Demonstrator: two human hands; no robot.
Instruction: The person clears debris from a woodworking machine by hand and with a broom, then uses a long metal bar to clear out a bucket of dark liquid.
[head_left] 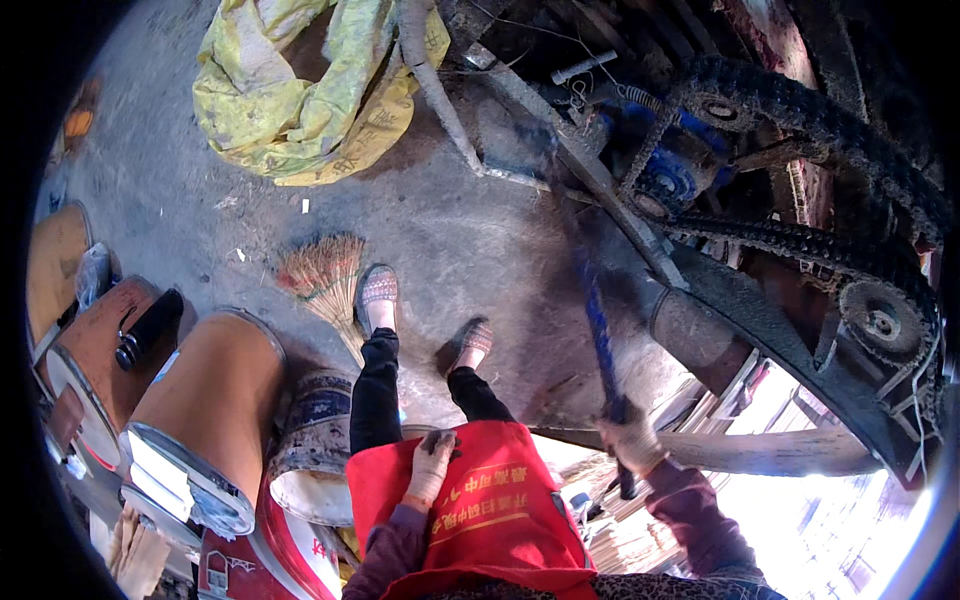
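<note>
My right hand [632,441], in a pale glove, is closed round the dark lower part of a long blue stick [603,345]. Its short butt end sticks out below the fist. The far end rises toward the machine and smears with motion, so its kind cannot be made out. My left hand [430,467], gloved with dark fingertips, rests on the red apron [490,490] over my lap. Its fingers are curled near the apron's far edge; whether they grip cloth or anything else is hidden.
A greasy chain-drive machine [690,165] with sprockets fills the right. A straw broom [325,280] lies by my left shoe. Brown drums [212,400] and a dirty bucket [312,450] line the left. A yellow sack [270,115] lies ahead; a wooden log [770,450] is at right.
</note>
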